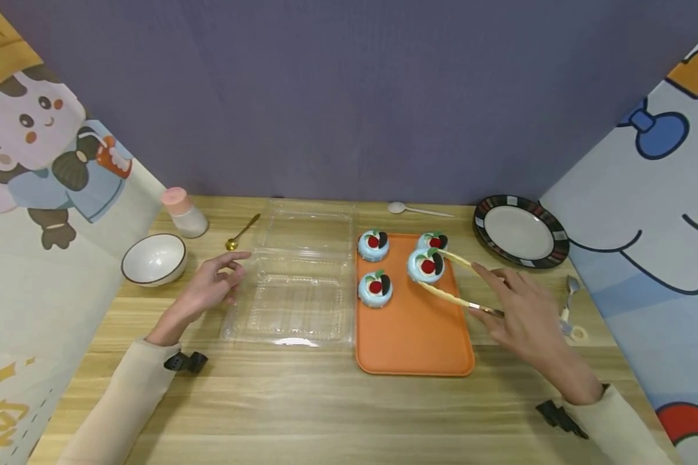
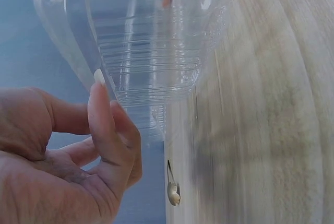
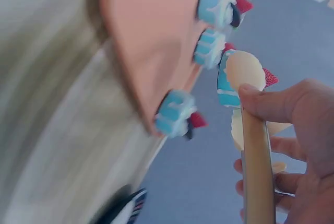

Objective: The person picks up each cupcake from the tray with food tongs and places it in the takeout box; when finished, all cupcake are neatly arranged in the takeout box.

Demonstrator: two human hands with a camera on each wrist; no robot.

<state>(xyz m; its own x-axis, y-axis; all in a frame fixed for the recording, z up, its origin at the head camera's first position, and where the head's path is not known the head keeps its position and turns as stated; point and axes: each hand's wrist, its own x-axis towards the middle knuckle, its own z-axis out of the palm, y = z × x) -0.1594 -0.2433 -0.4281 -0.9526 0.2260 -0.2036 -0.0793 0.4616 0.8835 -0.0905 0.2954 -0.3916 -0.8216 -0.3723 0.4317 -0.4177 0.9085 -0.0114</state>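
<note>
The right hand [image 1: 523,316], right of centre, grips yellow tongs [image 1: 446,295], their long axis running left and slightly up; between the tips a blue cherry-topped cupcake [image 1: 426,266] is held above an orange tray [image 1: 410,339]. Left of the tray, at centre, an open clear clamshell container [image 1: 296,303] lies nearer the left hand [image 1: 209,284], which reaches up from lower left, fingers loosely bent, contact unclear.

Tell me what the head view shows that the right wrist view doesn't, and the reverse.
Head only: the left hand, the gold spoon and the white spoon.

Right wrist only: a side-on look, with the gripped cupcake apparently raised above the orange tray.

Both: the right hand holding tongs around that cupcake, three more cupcakes on the tray, and the dark-rimmed plate.
</note>
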